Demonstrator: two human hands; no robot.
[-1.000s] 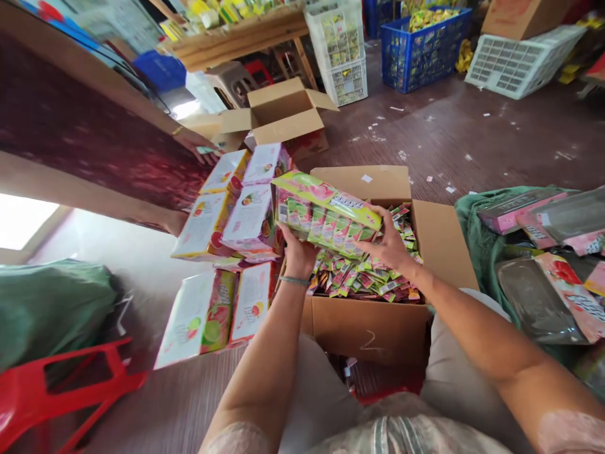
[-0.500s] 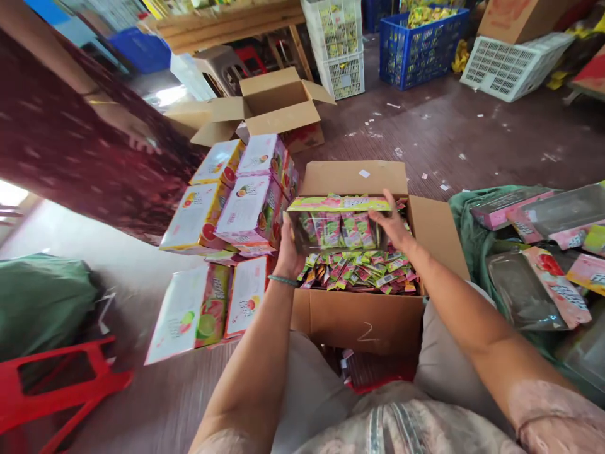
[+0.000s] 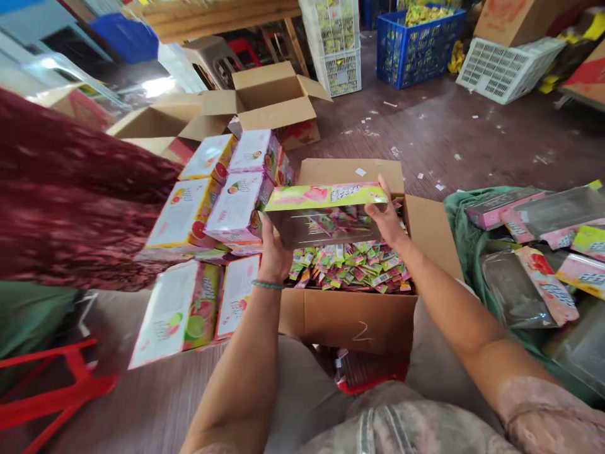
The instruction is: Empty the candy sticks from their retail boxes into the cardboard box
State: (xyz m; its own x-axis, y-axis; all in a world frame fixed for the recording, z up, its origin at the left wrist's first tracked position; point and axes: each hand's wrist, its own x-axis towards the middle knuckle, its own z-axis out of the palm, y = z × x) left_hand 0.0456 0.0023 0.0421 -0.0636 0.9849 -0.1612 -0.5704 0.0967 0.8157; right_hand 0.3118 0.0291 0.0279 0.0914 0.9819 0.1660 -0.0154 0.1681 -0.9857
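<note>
Both hands hold a clear-sided packaging box [image 3: 326, 197] with a yellow-green and pink printed panel on top, tilted over the open carton. My left hand [image 3: 275, 252] grips its left end, and my right hand [image 3: 385, 217] clasps the right end with the thumb in front. Through the clear side a few small sachets show, but I cannot tell whether they lie inside or behind it. Below, the cardboard carton [image 3: 359, 318] between my knees is filled with small pink and green sachets [image 3: 350, 268].
Printed boxes [image 3: 241, 205] are stacked on the left, beside a person's dark red garment [image 3: 70, 202]. On the right, clear display boxes [image 3: 520, 287] lie on green cloth. Open cartons [image 3: 278, 113], a blue crate [image 3: 416, 53] and white crates [image 3: 343, 69] stand behind. A red stool [image 3: 80, 378] is at lower left.
The box has been raised and tipped so more of its printed panel shows, and the packets seen through it have thinned out. The person's hand at left has left the view.
</note>
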